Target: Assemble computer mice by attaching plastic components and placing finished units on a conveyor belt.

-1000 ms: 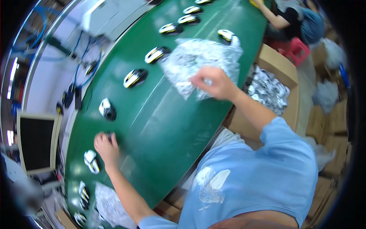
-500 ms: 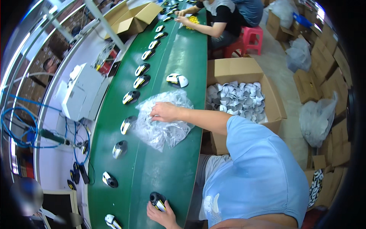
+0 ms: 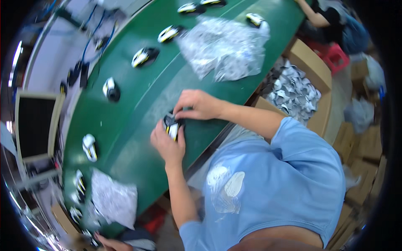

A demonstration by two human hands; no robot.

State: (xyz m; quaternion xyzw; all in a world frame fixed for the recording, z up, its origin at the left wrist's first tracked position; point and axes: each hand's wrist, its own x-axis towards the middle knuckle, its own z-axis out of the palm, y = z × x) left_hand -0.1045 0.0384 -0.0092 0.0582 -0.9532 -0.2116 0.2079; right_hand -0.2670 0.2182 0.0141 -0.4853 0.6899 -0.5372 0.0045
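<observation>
My left hand [image 3: 168, 144] grips a small rounded device [image 3: 171, 125] shaped like a computer mouse, black with white and yellow parts. It is held low over the green belt, its dark end away from me. My right hand [image 3: 194, 104] is closed in a pinch at that dark end, thumb and forefinger touching or almost touching it. What those fingertips hold, if anything, is hidden. Beyond my hands a clear plastic bag [image 3: 228, 50] of small pale pieces lies on the belt [image 3: 125, 138].
Similar devices, such as one white-and-black device [image 3: 111, 89], line the belt's far side. Another plastic bag [image 3: 114, 195] lies at lower left, near another person's hand [image 3: 111, 242]. At right stands a cardboard box [image 3: 310, 58] of grey-white curved shells. A monitor [image 3: 37, 125] stands at left.
My right hand has left the plastic bag and come to the device in my left hand. The view has swung, so belt and box appear turned and shifted.
</observation>
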